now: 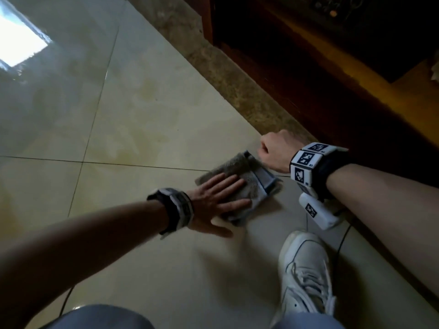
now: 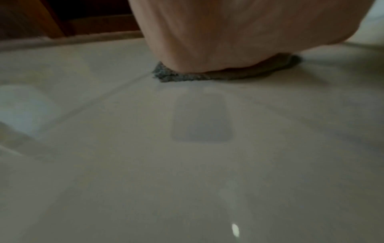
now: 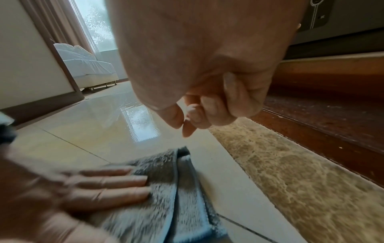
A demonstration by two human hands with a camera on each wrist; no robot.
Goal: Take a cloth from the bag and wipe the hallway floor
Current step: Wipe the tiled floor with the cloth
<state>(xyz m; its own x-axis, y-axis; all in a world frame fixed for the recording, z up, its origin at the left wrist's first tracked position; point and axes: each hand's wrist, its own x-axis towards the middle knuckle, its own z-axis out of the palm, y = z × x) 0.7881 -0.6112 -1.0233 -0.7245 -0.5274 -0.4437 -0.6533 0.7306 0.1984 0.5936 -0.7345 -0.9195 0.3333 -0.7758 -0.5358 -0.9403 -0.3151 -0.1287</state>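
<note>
- Item: grey microfibre cloth (image 1: pixel 240 179), folded, with a blue-edged inner layer showing at its right side. Location: flat on the cream tiled floor (image 1: pixel 142 110), beside a grout line and near the speckled stone threshold strip (image 1: pixel 237 74).
- Left hand (image 1: pixel 218 200): spread palm-down on the cloth, fingers (image 3: pixel 116 180) straight and pressing; nothing is pinched or curled round.
- Right hand (image 1: pixel 275 148): held above the floor just beyond the cloth, fingers curled loosely inward, thumb tip near the fingertips; it grasps nothing that can be seen and does not touch the cloth.
- Step in hand, as judged: wiping, cloth already out and down.
- Method advised: keep the palm flat and the weight even, so the folded layers travel together and do not bunch.
- Method advised: run overlapping strokes parallel to the threshold strip, stopping short of its rough edge, where the pile would likely snag.
- Method advised: work towards the yellowish patches (image 1: pixel 133 148) on the tiles ahead; refold to a fresh face if the cloth looks soiled.
- Adjacent: white sneaker (image 1: pixel 306 269) close behind the cloth; dark wooden step (image 1: pixel 308 91) past the strip.
- Not determined: the bag, in no view.
- Not determined: whether the cloth is damp or dry, and whether the tile patches are stains or reflections.
- Obscured: the left-wrist view is blurred and shows only the heel of the hand with a cloth corner beneath it.
- Cut off: the cloth's near end, under the palm.
</note>
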